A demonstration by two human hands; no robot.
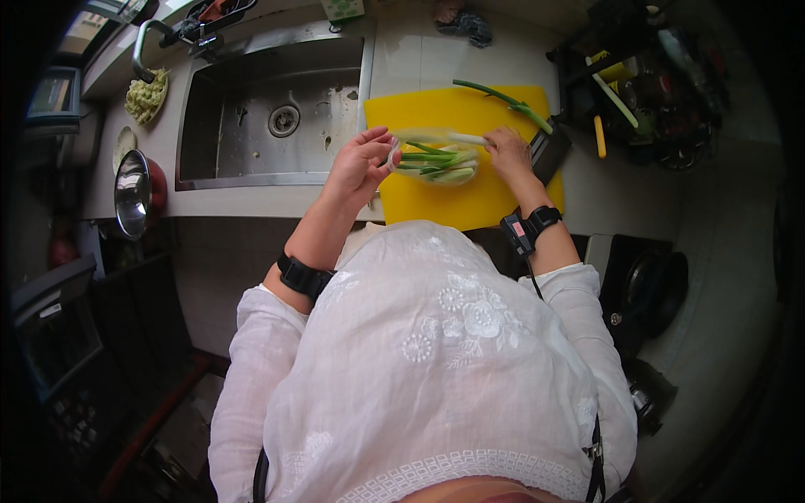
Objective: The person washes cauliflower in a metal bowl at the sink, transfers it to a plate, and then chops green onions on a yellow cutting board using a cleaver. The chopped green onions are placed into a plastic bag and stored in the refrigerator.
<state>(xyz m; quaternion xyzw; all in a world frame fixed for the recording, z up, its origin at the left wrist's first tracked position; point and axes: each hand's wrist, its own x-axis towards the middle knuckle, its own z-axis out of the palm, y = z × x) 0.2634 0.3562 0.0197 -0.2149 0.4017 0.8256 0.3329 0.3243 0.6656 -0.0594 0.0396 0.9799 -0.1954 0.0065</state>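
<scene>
My left hand [365, 160] pinches the rim of a clear plastic bag [462, 173] that holds cut green onion pieces [434, 157]. With my right hand [507, 151] I grip the end of a white green onion stalk [468, 138], whose other end lies at or within the bag; which one is unclear. Both hands are over a yellow cutting board [427, 204]. A long green onion leaf [503, 97] lies across the board's upper right edge. Just right of my right hand, a dark, flat-sided object [552, 148], possibly a cleaver blade, rests at the board's edge and is partly hidden.
A steel sink [220, 148] lies left of the board, with a faucet [143, 50] at its far left corner. Beyond it stand a plate of chopped vegetable [146, 97] and a metal bowl [133, 193]. A dark rack [566, 69] with bottles is at right.
</scene>
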